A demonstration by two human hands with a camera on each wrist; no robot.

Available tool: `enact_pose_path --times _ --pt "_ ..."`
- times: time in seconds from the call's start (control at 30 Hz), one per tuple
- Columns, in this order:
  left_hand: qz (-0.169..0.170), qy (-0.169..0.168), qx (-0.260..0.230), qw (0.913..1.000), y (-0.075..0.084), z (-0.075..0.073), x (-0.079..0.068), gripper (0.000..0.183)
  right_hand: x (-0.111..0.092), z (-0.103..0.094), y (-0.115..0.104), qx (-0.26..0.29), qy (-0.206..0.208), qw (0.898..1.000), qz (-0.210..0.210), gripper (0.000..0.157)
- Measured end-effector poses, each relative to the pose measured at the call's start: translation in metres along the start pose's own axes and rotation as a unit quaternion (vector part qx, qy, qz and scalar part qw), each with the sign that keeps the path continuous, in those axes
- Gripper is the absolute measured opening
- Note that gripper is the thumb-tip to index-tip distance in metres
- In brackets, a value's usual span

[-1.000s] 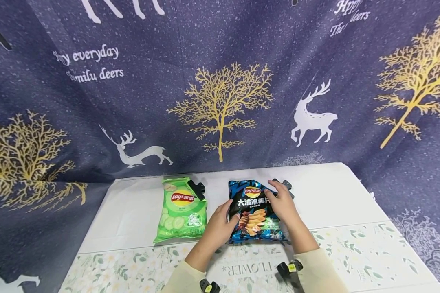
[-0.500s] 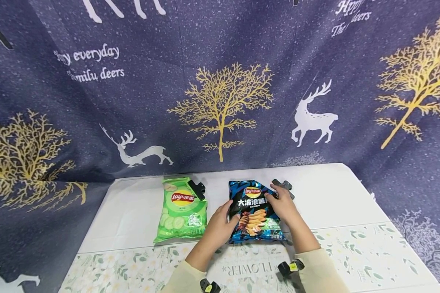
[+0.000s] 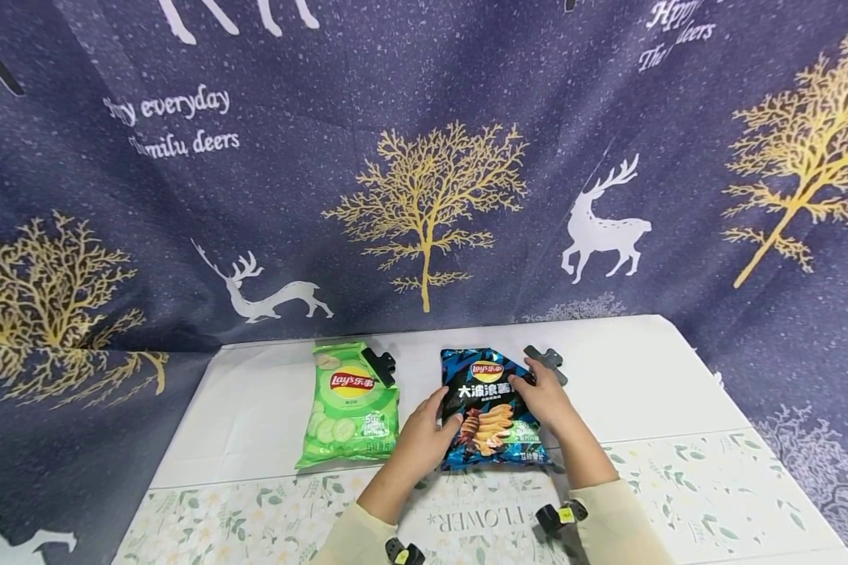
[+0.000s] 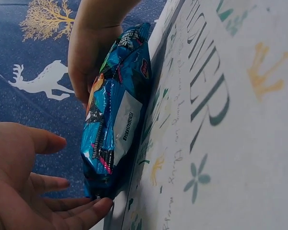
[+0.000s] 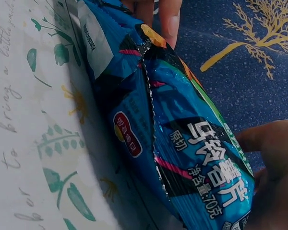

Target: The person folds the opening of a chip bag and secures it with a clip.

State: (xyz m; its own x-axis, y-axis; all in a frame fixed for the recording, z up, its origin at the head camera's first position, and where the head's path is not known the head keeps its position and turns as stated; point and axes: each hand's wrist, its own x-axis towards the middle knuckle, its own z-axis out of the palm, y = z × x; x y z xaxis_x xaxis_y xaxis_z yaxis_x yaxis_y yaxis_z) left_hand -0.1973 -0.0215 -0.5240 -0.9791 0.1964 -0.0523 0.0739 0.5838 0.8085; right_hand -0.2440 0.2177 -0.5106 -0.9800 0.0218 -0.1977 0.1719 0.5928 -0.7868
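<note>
A blue and black chip bag (image 3: 482, 408) lies face up on the table between my hands, its top right corner cut off by a slanting fold. My left hand (image 3: 420, 439) rests along the bag's left side, thumb over the front; in the left wrist view its spread fingers (image 4: 81, 214) reach the bag's edge. My right hand (image 3: 553, 402) lies over the right edge, fingers at the slanted corner and thumb on the front. Behind the bag in the right wrist view, most of that hand is hidden. A black bag clip (image 3: 546, 361) lies just past its fingertips.
Left of the blue bag lies a green chip bag (image 3: 353, 428), with another black clip (image 3: 379, 366) across its slanted top right corner. A flower-print mat (image 3: 254, 510) covers the table's front. A dark blue deer-print curtain (image 3: 424, 235) hangs behind.
My right hand's fingers have drawn back a little from the far black clip, which shows more fully now. The left hand and both bags stay where they were.
</note>
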Motion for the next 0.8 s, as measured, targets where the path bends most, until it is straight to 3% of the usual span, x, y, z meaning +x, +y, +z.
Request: enact_pose_path --times 0.3,0.8 --pt "-0.011 -0.005 -0.012 0.9998 -0.0004 -0.0006 0.0005 0.062 -0.0023 -0.0051 0.0037 -0.011 -0.02 0.999 0.027 0.073" --pt "-0.019 -0.008 -0.041 0.9989 -0.0006 -0.0025 0.0011 0.061 -0.0013 -0.0043 0.0019 -0.014 -0.013 1.0 0.014 0.063"
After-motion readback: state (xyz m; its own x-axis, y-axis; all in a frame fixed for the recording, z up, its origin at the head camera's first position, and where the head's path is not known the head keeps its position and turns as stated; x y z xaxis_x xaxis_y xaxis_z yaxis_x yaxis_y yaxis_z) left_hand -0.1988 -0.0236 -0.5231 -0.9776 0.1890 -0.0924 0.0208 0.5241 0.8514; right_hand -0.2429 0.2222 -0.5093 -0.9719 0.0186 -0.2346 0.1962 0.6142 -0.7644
